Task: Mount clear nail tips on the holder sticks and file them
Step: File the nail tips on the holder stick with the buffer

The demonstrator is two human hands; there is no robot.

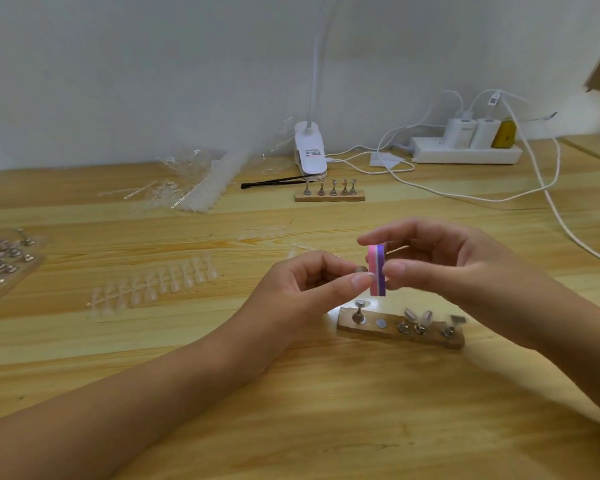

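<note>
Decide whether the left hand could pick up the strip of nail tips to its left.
Probably not yet: the left hand pinches a holder stick against the file block. Only bare table lies between it and the strip of nail tips, so the path seems free.

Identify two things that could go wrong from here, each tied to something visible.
1. The left hand only pinches the small metal holder stick against the pink and purple buffer block held by the right hand; filing pressure might pop it loose.
2. Both hands work just above the wooden base; a slip could topple its four standing sticks carrying clear tips.
</note>
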